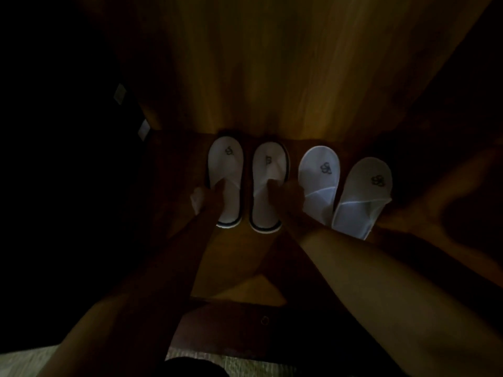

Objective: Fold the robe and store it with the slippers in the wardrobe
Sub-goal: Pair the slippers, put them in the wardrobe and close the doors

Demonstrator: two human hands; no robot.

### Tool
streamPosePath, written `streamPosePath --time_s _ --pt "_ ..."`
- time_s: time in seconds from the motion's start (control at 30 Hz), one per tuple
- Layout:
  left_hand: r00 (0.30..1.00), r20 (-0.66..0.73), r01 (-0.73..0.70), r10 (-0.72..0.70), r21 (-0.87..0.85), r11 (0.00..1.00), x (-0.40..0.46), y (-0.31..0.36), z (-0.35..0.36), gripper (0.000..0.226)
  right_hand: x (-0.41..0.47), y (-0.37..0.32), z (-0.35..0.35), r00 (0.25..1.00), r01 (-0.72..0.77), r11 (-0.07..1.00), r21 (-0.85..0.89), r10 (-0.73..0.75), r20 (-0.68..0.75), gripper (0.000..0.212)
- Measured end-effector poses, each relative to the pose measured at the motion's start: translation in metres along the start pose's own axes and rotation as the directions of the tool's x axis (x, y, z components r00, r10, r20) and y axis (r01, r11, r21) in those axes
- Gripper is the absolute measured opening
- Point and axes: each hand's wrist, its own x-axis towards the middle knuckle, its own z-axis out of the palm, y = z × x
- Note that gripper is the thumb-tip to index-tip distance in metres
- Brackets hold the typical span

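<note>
Two pairs of white slippers stand toes-away on the dark wooden wardrobe floor (pixel 236 257). The left pair has dark-edged soles. My left hand (pixel 209 198) has its fingers inside the opening of the leftmost slipper (pixel 226 164). My right hand (pixel 285 195) has its fingers inside the second slipper (pixel 268 170). The other pair, third slipper (pixel 319 170) and fourth slipper (pixel 363 191), lies to the right, untouched. The light is very dim, so the grip of each hand is unclear. No robe is in view.
The wardrobe's wooden back wall (pixel 272 77) rises behind the slippers. A dark side panel with two pale fittings (pixel 143 129) stands at the left. The wardrobe's raised front sill (pixel 245 322) crosses below my arms, with pale carpet (pixel 190 357) beneath it.
</note>
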Motion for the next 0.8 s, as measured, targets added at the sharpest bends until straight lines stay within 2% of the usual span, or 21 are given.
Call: streamPosePath --time_s 0.03,0.07,0.13,0.2,0.27,0.33,0.37,0.4,0.47,0.57,0.63,0.7,0.8 --pt "1.000 -0.013 -0.001 0.001 0.018 1.000 -0.004 0.004 -0.002 0.071 0.000 -0.003 -0.001 0.997 0.040 0.999 0.013 -0.039 -0.072 0.049" --pt "0.999 -0.054 -0.002 0.004 0.033 0.999 0.000 0.002 0.000 0.074 -0.001 -0.004 0.001 0.982 0.066 0.997 -0.049 -0.073 -0.176 0.050" --pt "0.995 -0.103 0.007 0.000 0.064 0.998 -0.007 0.002 -0.001 0.083 -0.015 -0.007 0.002 0.992 0.018 0.978 -0.208 -0.043 -0.116 0.062" --pt "0.997 -0.069 -0.018 0.026 0.110 0.994 -0.019 0.005 -0.006 0.081 -0.031 -0.010 0.000 0.993 0.010 0.955 -0.295 -0.044 -0.107 0.074" --pt "0.997 -0.037 -0.056 0.062 0.159 0.986 -0.046 0.016 -0.024 0.075 -0.051 -0.011 -0.018 0.996 0.058 0.911 -0.408 -0.083 -0.044 0.082" --pt "0.997 -0.013 -0.071 0.074 0.158 0.985 -0.076 0.029 -0.046 0.070 -0.071 -0.020 -0.048 0.990 0.141 0.870 -0.472 -0.110 0.092 0.080" --pt "0.998 0.010 -0.064 0.063 0.153 0.986 -0.092 0.038 -0.060 0.066 -0.083 -0.029 -0.068 0.982 0.161 0.861 -0.483 -0.089 0.169 0.078" --pt "0.996 0.032 -0.082 0.078 0.144 0.986 -0.107 0.046 -0.074 0.063 -0.093 -0.038 -0.087 0.978 0.172 0.863 -0.475 -0.092 0.187 0.075" --pt "0.991 0.083 -0.111 0.102 0.104 0.988 -0.140 0.066 -0.111 0.058 -0.121 -0.068 -0.127 0.975 0.212 0.875 -0.434 -0.156 0.160 0.068" --pt "0.983 0.121 -0.158 0.140 0.159 0.974 -0.193 0.100 -0.170 0.062 -0.166 -0.115 -0.186 0.964 0.267 0.892 -0.365 -0.243 0.110 0.062" --pt "0.973 0.114 -0.219 0.199 0.197 0.956 -0.226 0.131 -0.212 0.055 -0.197 -0.157 -0.234 0.963 0.257 0.900 -0.352 -0.208 0.172 0.054" --pt "0.963 0.115 -0.264 0.246 0.193 0.945 -0.256 0.163 -0.256 0.051 -0.224 -0.196 -0.276 0.965 0.246 0.907 -0.342 -0.195 0.176 0.049" --pt "0.978 0.089 -0.202 0.188 0.184 0.962 -0.286 0.204 -0.318 0.050 -0.272 -0.248 -0.325 0.963 0.268 0.912 -0.311 -0.245 0.112 0.042"
